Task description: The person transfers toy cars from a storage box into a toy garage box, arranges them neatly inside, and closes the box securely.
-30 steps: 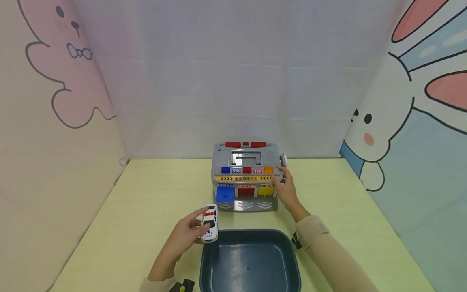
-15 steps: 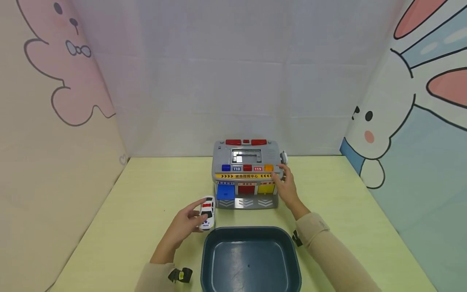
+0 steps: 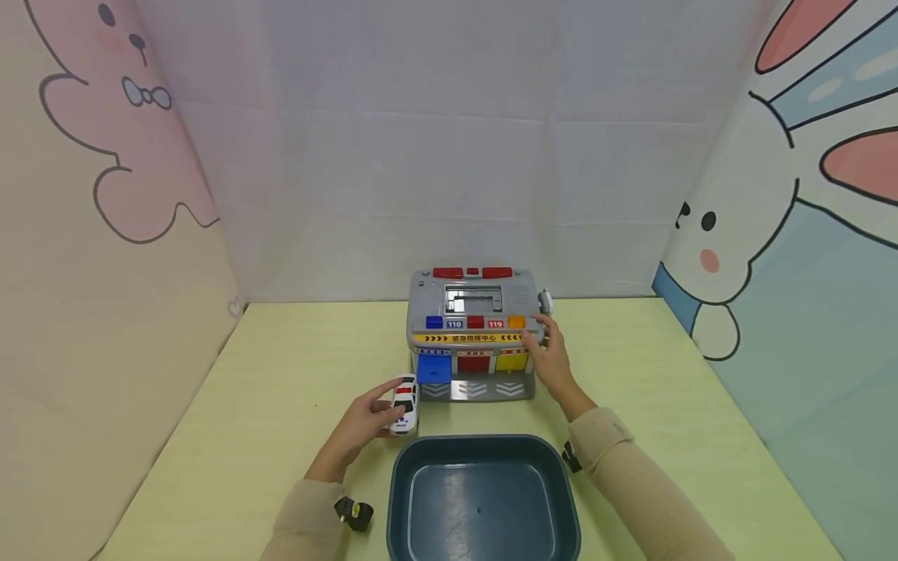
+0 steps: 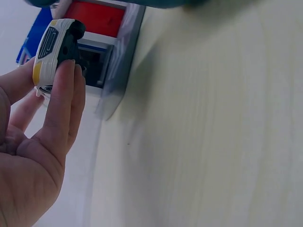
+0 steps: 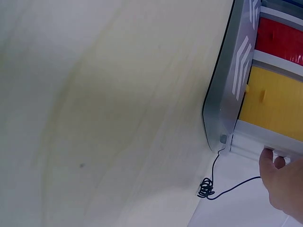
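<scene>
My left hand (image 3: 361,425) pinches a white toy police car (image 3: 405,407) between thumb and fingers, just in front of the left end of a grey toy emergency station (image 3: 470,296). In the left wrist view the car (image 4: 49,52) is raised off the table, part of its dark underside showing. The station's blue door (image 3: 434,368) is swung up over a dark opening (image 4: 92,66). Its red door (image 3: 473,364) and yellow door (image 5: 274,104) are down. My right hand (image 3: 552,362) grips the station's right front corner, thumb at the front, a finger near the orange button (image 3: 516,321).
A dark blue-green tray (image 3: 484,446) stands in front of the station, between my forearms. A coiled black cord (image 5: 206,188) lies beside the station's right end. White cloth (image 3: 393,156) hangs behind the table; printed panels flank it.
My left hand has carried the police car forward from beside the tray's rim to near the blue door, shifting slightly left, then right. My right hand has stayed on the station's corner.
</scene>
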`<state>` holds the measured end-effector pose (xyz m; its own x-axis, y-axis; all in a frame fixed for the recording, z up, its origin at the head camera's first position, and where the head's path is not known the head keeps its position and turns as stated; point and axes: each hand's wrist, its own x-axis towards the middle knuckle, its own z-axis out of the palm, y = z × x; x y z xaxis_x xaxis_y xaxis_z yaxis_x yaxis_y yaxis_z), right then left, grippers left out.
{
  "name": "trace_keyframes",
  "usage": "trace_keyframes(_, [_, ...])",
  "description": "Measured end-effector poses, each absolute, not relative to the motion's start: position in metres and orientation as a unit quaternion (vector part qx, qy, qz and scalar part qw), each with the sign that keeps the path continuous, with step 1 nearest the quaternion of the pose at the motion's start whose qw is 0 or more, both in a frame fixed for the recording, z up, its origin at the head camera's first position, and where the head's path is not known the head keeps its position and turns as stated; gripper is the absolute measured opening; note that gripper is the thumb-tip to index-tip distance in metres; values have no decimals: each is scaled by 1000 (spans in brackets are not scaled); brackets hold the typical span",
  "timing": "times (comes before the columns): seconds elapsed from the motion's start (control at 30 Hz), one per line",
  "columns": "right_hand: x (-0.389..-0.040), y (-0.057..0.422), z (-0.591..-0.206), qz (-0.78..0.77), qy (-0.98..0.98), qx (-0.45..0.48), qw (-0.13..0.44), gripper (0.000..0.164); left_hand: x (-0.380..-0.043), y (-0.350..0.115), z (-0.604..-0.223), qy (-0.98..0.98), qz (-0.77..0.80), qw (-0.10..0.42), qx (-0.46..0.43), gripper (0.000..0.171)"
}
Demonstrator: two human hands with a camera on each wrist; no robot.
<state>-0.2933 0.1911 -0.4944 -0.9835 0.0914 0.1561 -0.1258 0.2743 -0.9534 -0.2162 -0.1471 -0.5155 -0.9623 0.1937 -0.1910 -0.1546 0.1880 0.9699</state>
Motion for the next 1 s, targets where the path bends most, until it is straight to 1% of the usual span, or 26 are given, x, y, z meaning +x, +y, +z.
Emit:
trace_keyframes(0.37, [-292,192,-494,607,-790,3,83,48,-228,-138,-528,762,626,157,62,54])
trace_keyframes(0.7, [-290,192,-493,606,-791,-3,86,48,-239,-134,-539,766,617,169,57,56])
trace_keyframes(1.0, [-294,191,-494,601,-794,4,92,46,-251,-127,-540,770,614,160,75,59])
